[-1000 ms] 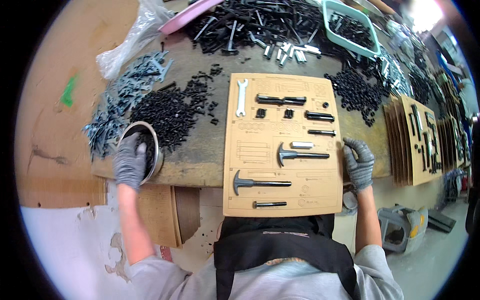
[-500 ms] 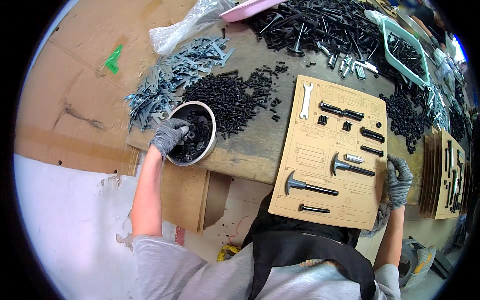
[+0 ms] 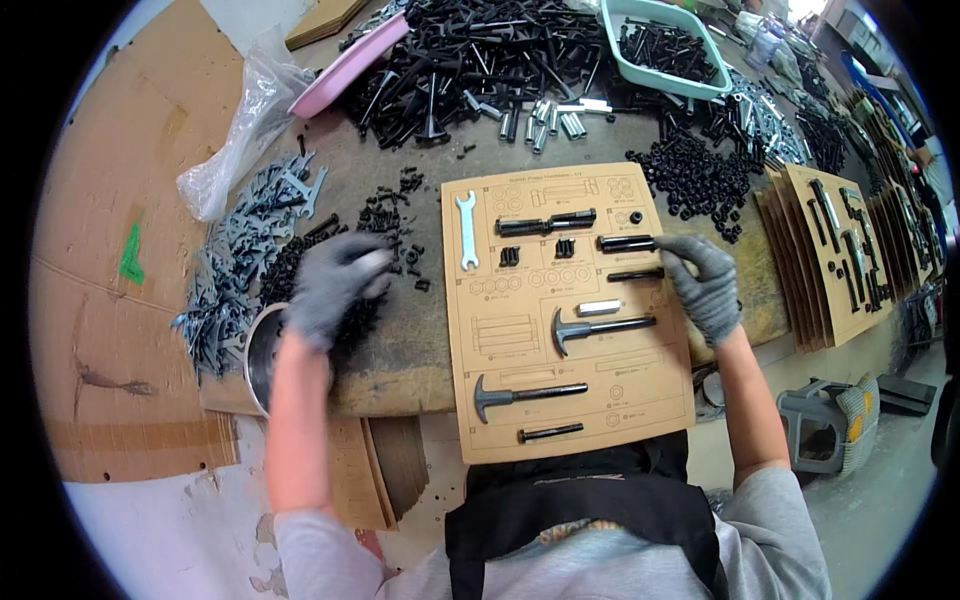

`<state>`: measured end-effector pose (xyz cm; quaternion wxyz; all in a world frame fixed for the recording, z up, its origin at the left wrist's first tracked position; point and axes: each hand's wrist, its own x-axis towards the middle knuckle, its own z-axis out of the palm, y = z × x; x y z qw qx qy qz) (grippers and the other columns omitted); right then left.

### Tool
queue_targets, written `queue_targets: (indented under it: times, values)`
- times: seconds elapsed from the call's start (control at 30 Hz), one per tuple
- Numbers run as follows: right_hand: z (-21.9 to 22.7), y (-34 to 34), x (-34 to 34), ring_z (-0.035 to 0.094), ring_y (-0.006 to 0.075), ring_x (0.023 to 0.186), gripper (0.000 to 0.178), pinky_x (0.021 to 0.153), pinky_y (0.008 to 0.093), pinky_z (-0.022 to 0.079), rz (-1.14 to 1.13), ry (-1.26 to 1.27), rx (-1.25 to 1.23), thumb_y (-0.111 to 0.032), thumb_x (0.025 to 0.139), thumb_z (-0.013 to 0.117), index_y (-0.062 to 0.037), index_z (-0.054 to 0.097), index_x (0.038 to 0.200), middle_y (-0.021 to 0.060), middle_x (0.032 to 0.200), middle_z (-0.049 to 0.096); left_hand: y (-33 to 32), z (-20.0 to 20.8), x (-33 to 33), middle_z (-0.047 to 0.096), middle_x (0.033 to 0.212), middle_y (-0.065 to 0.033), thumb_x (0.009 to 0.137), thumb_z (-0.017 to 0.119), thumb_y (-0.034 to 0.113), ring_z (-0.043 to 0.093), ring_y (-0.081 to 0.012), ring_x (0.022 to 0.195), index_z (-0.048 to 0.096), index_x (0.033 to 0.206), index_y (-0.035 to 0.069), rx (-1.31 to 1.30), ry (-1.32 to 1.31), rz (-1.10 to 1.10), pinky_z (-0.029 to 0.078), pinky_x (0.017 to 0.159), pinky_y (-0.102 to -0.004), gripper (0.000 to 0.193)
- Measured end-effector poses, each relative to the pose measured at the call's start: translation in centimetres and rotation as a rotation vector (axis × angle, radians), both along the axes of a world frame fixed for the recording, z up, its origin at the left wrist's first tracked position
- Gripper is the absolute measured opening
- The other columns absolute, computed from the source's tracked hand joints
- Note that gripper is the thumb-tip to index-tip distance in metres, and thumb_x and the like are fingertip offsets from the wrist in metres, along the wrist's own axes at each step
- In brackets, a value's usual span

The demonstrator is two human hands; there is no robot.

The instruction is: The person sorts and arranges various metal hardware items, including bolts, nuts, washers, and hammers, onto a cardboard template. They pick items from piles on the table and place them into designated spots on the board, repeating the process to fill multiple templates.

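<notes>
My left hand, in a grey glove and blurred by motion, hangs over a pile of small black screws; whatever its fingers hold cannot be made out. Under that wrist, a round bowl is mostly hidden. In front of me a printed cardboard sheet leans on the table edge, bearing an open-end wrench, black bolts, two T-headed black pieces and a silver tube. My gloved right hand is closed at the sheet's right edge, fingertips by the bolt ends.
Flat grey wrenches are heaped at the left. Behind lie black T-headed parts, silver tubes, a pink tray and a light-green tray of bolts. To the right are black nuts and filled cardboard sheets.
My left hand has left the bowl of washers and moved over the screws. My right hand has come up along the sheet's edge to the bolts. The whole view has shifted.
</notes>
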<state>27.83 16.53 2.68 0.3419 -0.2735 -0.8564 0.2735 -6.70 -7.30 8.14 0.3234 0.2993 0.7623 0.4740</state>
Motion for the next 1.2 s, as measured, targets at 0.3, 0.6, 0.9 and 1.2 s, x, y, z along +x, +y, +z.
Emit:
queue_targets:
  times: [0.3,0.6,0.9,1.2]
  values:
    - [0.9,1.4,-7.5,0.063,0.0264,0.073,0.012,0.070,0.0358,0.053,0.231,-0.016,0.114,-0.010,0.082,0.067,-0.0079,0.070,0.094,0.0100,0.078,0.065,16.5,-7.1,1.0,0.069,0.075,-0.0072,0.082,0.068,0.008,0.062,-0.0100,0.060,0.069,0.099,-0.002,-0.095,0.091,-0.236,0.052,0.057,-0.0247,0.019]
    - [-1.5,4.1,-14.6,0.063,0.0282,0.083,0.015,0.074,0.0375,0.052,0.338,-0.273,0.223,-0.012,0.084,0.064,-0.0097,0.069,0.097,0.0089,0.089,0.065,16.3,-6.2,0.2,0.067,0.074,-0.0054,0.085,0.066,0.005,0.059,-0.0089,0.058,0.068,0.099,-0.002,-0.052,0.001,-0.115,0.050,0.053,-0.0238,0.016]
    - [-1.6,3.5,-18.8,0.062,0.0295,0.090,0.017,0.079,0.0395,0.051,0.422,-0.512,0.250,-0.017,0.084,0.063,-0.0129,0.071,0.099,0.0088,0.095,0.065,13.5,-5.8,-1.7,0.067,0.084,-0.0072,0.085,0.068,0.006,0.063,-0.0125,0.067,0.066,0.101,-0.001,0.066,-0.095,-0.151,0.054,0.060,-0.0257,0.017]
    - [-1.2,4.1,-18.3,0.067,0.0285,0.080,0.024,0.076,0.0374,0.052,0.270,-0.520,0.031,-0.029,0.080,0.070,-0.0092,0.072,0.092,0.0118,0.087,0.070,9.0,-4.7,8.3,0.071,0.089,-0.0129,0.082,0.067,0.013,0.068,-0.0203,0.079,0.070,0.100,0.002,-0.162,0.183,-0.702,0.053,0.078,-0.0303,0.021]
